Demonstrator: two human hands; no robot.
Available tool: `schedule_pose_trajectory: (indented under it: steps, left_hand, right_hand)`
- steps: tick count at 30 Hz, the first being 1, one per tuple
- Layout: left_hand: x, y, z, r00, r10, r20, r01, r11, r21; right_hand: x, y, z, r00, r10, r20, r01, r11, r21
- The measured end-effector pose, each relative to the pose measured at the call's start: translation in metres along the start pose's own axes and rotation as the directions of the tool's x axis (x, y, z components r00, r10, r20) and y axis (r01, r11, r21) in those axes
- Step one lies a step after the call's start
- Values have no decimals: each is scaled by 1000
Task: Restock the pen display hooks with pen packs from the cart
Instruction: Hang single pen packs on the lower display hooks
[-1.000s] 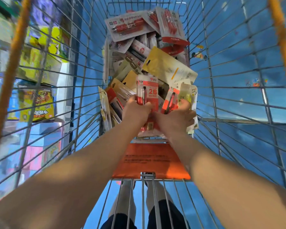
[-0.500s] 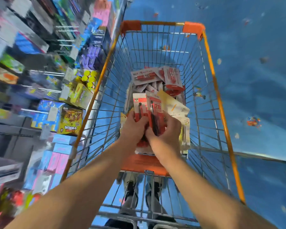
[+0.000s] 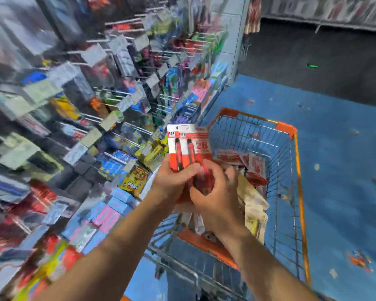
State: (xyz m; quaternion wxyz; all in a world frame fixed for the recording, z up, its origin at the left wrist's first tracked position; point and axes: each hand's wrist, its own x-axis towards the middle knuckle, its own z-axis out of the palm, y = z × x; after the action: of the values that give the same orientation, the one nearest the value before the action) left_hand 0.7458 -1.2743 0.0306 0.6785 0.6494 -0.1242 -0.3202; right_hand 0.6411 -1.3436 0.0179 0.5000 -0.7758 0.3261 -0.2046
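- Left hand [image 3: 169, 181] gripped the red pen packs [image 3: 188, 146] upright, fingers curled around their lower part.
- Right hand [image 3: 215, 192] clasped the packs' lower edge above the cart [image 3: 287, 131].

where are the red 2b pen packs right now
In the head view, centre: the red 2B pen packs are held by both hands, above the cart's left rim, beside the display hooks.
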Motion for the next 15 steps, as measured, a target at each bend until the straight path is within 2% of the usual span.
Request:
schedule_pose_trajectory:
  steps: [4, 7, 9, 15]
  left_hand:
    - [-31, 24, -41, 990, 52, -128, -44, 997, 67]
    - [-63, 42, -75, 980, 49, -193, -43, 998, 34]
    - [-89, 54, -93, 979, 23, -203, -31, 999, -36]
    - [-187, 77, -161, 958, 72, -277, -98, 992, -81]
  right_hand:
    - [-13, -34, 12, 993, -114, 7, 113, 990, 81]
    - [-25, -62, 26, 998, -44, 50, 29, 963, 270]
    - [-36, -81, 37, 993, -2, 120, -36, 947, 318]
    - [-90, -147, 79, 950, -93, 298, -51, 895, 443]
